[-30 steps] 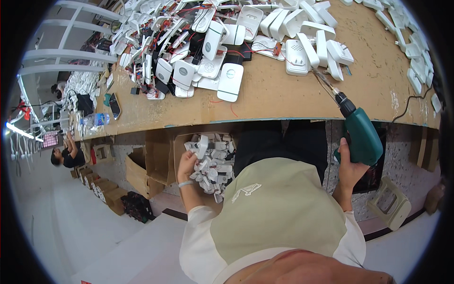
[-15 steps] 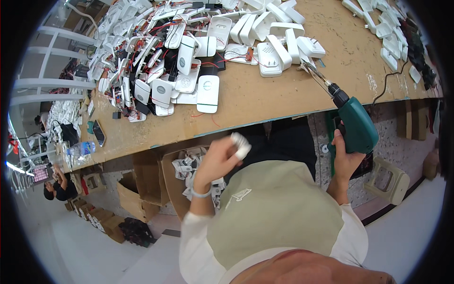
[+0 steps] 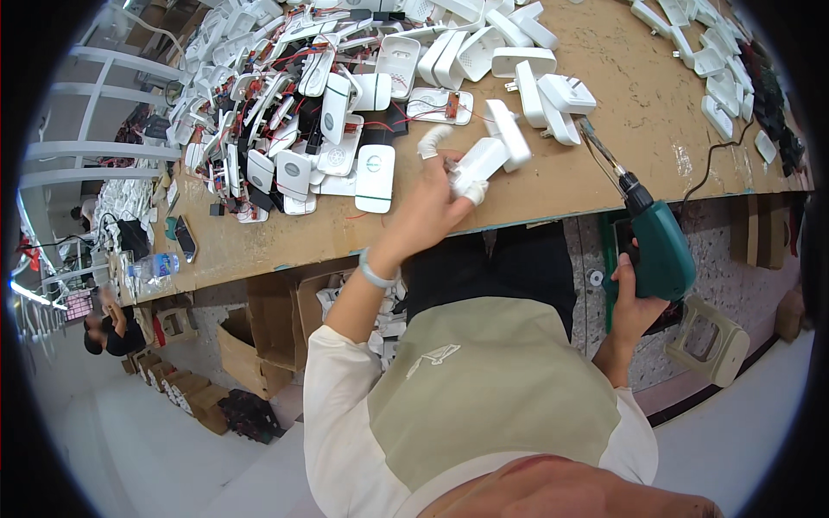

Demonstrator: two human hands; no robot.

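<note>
My left hand, with white wraps on two fingers, reaches over the table's near edge. Its thumb and fingers close on a white plastic casing, slightly blurred by motion. Against the casing's far right end leans another white casing piece; whether the two are joined I cannot tell. My right hand is wrapped round the handle of a green soldering gun, held at the table's edge. The gun's metal tip points up and left, close to white plug casings lying on the table.
A dense heap of white casings with red wires and circuit boards covers the table's left side. More white casings and a dark cable lie at right. Below stand cardboard boxes and a stool. Another person sits far left.
My left hand has moved from in front of my body up onto the table and taken hold of a white casing. The soldering gun has shifted slightly right and down in my right hand.
</note>
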